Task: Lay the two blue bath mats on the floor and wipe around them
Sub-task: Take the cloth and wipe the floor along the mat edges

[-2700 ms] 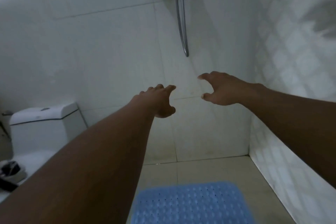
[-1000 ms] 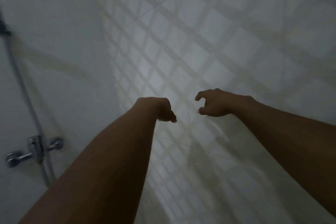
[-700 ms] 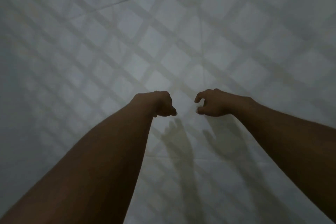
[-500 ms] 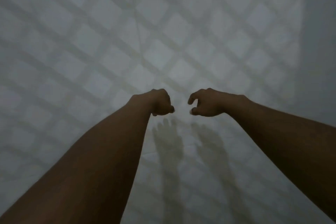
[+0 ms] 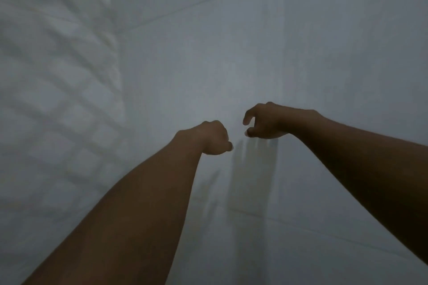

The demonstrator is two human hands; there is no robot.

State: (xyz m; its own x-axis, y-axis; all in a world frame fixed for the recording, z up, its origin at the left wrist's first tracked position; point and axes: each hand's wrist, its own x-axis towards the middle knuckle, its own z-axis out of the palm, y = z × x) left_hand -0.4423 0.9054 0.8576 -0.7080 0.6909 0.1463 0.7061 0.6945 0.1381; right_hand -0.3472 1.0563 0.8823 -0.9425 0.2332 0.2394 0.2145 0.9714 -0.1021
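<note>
No blue bath mat is in view. Both my bare arms reach out in front of me towards a pale wall in dim light. My left hand [image 5: 214,137] is bent down at the wrist with its fingers curled into a fist and holds nothing. Just to its right and a little higher, my right hand [image 5: 264,121] has its fingers curved and its thumb apart from them, and it too holds nothing. Neither hand plainly touches the wall. Their shadows fall on the wall below them.
A plain tiled wall [image 5: 289,53] with thin grout lines fills the middle and right. It meets a wall with a diamond pattern [image 5: 58,99] at a corner on the left. The floor is out of view.
The view has swung from the shower hose and floor mat across the patterned wall to a plain wall. Both hands curled from spread fingers; the left now sits slightly lower than the right.
</note>
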